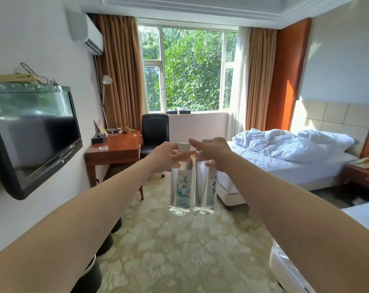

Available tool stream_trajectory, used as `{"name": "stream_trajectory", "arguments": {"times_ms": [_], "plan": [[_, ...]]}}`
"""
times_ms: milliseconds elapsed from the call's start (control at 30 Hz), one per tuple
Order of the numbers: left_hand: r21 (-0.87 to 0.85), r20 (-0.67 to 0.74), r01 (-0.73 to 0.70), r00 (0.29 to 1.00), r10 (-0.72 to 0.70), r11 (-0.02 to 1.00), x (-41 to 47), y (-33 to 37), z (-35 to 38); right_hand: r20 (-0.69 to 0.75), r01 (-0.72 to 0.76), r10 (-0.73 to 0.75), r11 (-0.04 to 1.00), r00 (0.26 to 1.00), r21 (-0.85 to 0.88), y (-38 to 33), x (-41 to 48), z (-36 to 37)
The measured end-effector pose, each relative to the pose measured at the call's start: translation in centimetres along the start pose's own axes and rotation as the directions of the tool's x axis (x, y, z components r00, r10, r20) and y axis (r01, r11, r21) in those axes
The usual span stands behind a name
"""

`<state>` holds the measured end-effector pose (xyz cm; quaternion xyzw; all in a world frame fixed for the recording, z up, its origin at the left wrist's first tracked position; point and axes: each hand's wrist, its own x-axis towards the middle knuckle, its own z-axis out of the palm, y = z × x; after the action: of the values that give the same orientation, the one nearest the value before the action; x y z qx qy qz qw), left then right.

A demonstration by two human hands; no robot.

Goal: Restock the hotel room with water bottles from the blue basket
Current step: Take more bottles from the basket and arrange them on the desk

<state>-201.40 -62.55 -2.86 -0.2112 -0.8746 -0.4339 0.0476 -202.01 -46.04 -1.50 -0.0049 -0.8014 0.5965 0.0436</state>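
Note:
Two clear water bottles with white caps hang side by side in front of me, above the carpet. My left hand (166,156) grips the left bottle (180,187) at its neck and shoulder. Beside it, my right hand (214,154) grips the right bottle (205,187) near its top, index finger stretched toward the left cap. Both bottles are upright, full, and almost touching. The blue basket is not in view.
A wooden desk (118,148) with a tissue box and small items stands left, a black chair (155,132) behind it. A wall television (33,132) juts out at left. An unmade bed (285,157) and a nightstand (362,176) with a phone are right. Patterned carpet (179,250) lies ahead.

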Motion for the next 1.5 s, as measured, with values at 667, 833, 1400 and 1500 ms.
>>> {"name": "stream_trajectory", "arguments": {"times_ms": [667,833,1400,1500], "plan": [[0.112,-0.169,0.04,0.985,-0.02,0.993,19.2,-5.8,-0.6,0.196,0.174,-0.168,0.985,0.966,-0.01,-0.2,22.1,-2.1],[0.136,-0.172,0.049,0.985,-0.025,0.99,23.4,-9.4,-2.1,0.177,0.246,-0.244,0.969,0.954,0.01,0.7,28.0,0.3],[0.13,-0.23,0.11,0.97,-0.078,0.985,40.6,-23.9,-11.6,0.115,0.384,-0.378,0.922,0.919,-0.041,0.5,51.0,11.3],[0.063,-0.301,0.121,0.949,-0.096,0.991,43.2,-25.7,-11.5,0.118,0.407,-0.4,0.913,0.909,-0.034,1.2,54.6,12.3]]}}
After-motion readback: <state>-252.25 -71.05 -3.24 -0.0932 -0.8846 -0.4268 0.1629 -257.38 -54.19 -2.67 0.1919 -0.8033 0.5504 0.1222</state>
